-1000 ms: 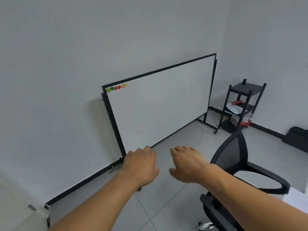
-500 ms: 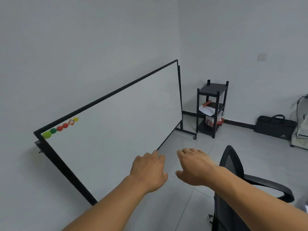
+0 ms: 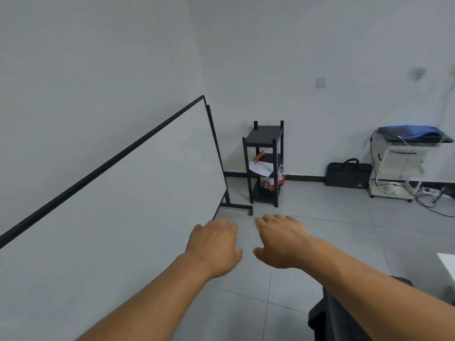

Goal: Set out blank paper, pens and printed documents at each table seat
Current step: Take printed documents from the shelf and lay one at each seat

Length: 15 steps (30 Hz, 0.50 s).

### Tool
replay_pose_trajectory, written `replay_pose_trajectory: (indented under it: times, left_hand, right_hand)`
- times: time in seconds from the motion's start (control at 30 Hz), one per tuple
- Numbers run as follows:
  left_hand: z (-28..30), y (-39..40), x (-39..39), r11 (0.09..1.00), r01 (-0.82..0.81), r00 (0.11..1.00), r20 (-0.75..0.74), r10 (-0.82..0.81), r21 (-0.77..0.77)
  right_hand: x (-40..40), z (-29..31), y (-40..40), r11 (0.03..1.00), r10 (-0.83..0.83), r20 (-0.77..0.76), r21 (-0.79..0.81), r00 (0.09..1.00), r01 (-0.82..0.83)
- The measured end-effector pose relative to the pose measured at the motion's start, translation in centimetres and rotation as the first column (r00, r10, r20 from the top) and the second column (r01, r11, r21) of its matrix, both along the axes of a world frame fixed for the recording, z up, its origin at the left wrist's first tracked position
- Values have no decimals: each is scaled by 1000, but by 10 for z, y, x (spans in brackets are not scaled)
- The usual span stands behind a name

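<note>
My left hand [image 3: 215, 244] and my right hand [image 3: 283, 239] are stretched out in front of me, palms down, side by side over the tiled floor. Both hold nothing and their fingers hang loosely curled. A black shelf cart [image 3: 264, 163] stands in the far corner. On its middle shelf lie white paper sheets [image 3: 261, 168] and a red cylinder [image 3: 258, 156]. A white table corner [image 3: 448, 263] shows at the right edge. No pens are visible.
A large whiteboard on a black wheeled frame [image 3: 123, 205] stands along the left wall. A black office chair [image 3: 327, 313] is under my right forearm. A black bag [image 3: 348, 174] and a white trolley [image 3: 398, 166] with cables stand by the far wall.
The view has swung to the right: the whiteboard slid left, the shelf cart moved toward the centre, and the bag and trolley came into sight. My hands kept their pose.
</note>
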<state>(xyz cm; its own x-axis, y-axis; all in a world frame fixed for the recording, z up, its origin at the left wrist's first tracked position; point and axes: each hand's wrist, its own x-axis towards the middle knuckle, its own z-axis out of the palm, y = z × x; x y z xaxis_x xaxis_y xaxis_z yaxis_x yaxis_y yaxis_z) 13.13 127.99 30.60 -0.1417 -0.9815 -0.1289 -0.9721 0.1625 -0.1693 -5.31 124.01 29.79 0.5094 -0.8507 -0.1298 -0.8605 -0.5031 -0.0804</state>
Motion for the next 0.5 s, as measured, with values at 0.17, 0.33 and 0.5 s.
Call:
replay_pose_trajectory:
  times: [0.17,0.33,0.5]
  left_hand:
    - [-11,-90,18,989,150,989,-6,-150,7]
    - [-6,-174,29,949,316,949,-3,-316,11]
    - [-2,-246,1,867,498,866,-22,-499,-20]
  right_hand:
    - [12,-8,-64,988,-156,-18,-4,988,156]
    - [26,-2,-116,948,-320,-14,6,947,320]
    - [10,2,-154,871,-491,-25,23,871,491]
